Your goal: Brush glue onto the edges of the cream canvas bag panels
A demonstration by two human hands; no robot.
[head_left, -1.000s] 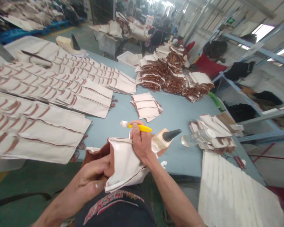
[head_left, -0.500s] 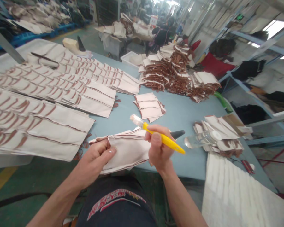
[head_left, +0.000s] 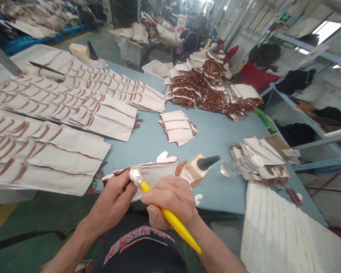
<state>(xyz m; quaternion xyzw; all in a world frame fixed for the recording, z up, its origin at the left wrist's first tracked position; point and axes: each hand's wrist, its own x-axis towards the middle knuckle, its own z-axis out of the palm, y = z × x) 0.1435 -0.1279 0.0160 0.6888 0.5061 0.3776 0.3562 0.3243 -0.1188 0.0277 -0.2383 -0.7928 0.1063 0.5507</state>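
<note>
My left hand (head_left: 113, 199) grips the left end of a white fabric piece (head_left: 155, 172) with brown edging at the table's near side. In my right hand (head_left: 169, 201) is a yellow-handled brush (head_left: 177, 223), held at a slant. White stuff coats its bristles (head_left: 135, 175), which meet the fabric beside my left fingers. Much of the cloth is hidden under my hands. Just right of it lies a cream-coloured bottle (head_left: 193, 168) with a dark pointed nozzle. A small white scrap (head_left: 198, 199) rests near the front edge.
Overlapping rows of white, brown-trimmed pieces (head_left: 59, 151) cover the left side. A small stack (head_left: 177, 127) lies mid-table, with tall piles (head_left: 199, 85) behind. At right are a clear bottle (head_left: 238, 165), another stack (head_left: 263, 151) and white padding (head_left: 272, 223). A person (head_left: 191, 40) is at the back.
The brush has swung down and left, and its bristles now meet the fabric by my left hand. My right hand moved left, uncovering the cream-coloured bottle.
</note>
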